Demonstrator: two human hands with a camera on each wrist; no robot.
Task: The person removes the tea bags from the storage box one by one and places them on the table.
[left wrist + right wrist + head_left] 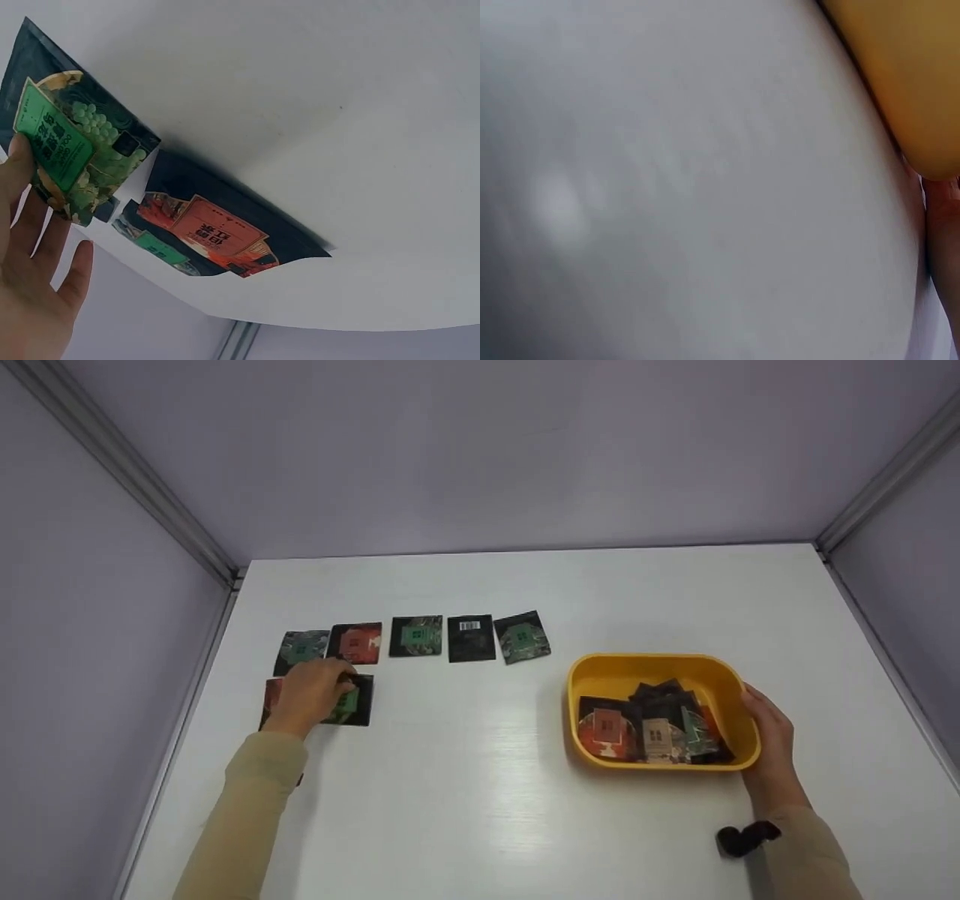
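Observation:
My left hand (309, 694) pinches a black packet with a green label (346, 706) at the left of the table. In the left wrist view the thumb of the left hand (34, 277) lies on the face of this green-label packet (75, 142), which is tilted. A red-label packet (271, 697) is partly hidden under that hand. At the right, my right hand (772, 739) grips the right side of a yellow box (637, 661) holding several packets (609, 729). The right wrist view shows only part of the right hand (945, 240) against the yellow box (907, 67).
A row of packets lies behind the left hand: green (301, 646), red (356, 643), green (416, 636), one showing a barcode (471, 639), and a tilted green one (523, 637). A black object (746, 838) is by the right wrist. Pale walls enclose the white table (465, 810).

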